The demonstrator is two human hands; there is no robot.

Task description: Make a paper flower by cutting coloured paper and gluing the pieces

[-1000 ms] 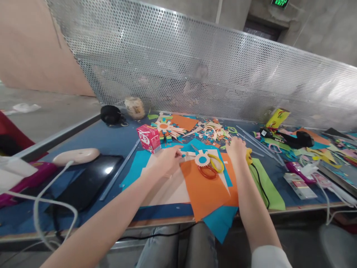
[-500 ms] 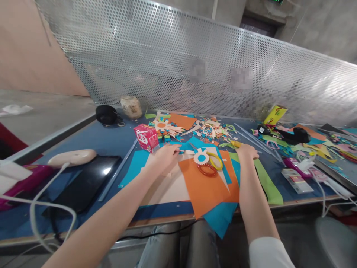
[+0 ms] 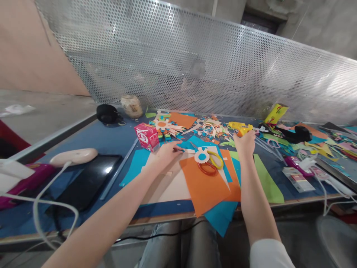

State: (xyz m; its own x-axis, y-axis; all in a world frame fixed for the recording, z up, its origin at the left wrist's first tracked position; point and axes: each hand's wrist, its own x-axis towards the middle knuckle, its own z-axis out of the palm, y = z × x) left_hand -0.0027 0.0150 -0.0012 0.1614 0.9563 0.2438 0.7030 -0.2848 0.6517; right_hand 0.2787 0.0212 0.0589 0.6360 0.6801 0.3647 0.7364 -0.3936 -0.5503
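The fingers of my right hand (image 3: 245,144) are gripping a yellow glue gun (image 3: 239,127), right of centre in the frame. Those of my left hand (image 3: 166,153) are resting mid-frame above pale paper (image 3: 167,188); I cannot tell whether they are pinching anything. Scissors (image 3: 221,160) are lying on orange paper (image 3: 208,190), lower centre. A pink box (image 3: 146,137) is standing left of centre on the counter (image 3: 86,136).

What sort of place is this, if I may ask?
It looks like a craft workbench: scissors, a heap of paper scraps, and a yellow glue gun in the right hand.
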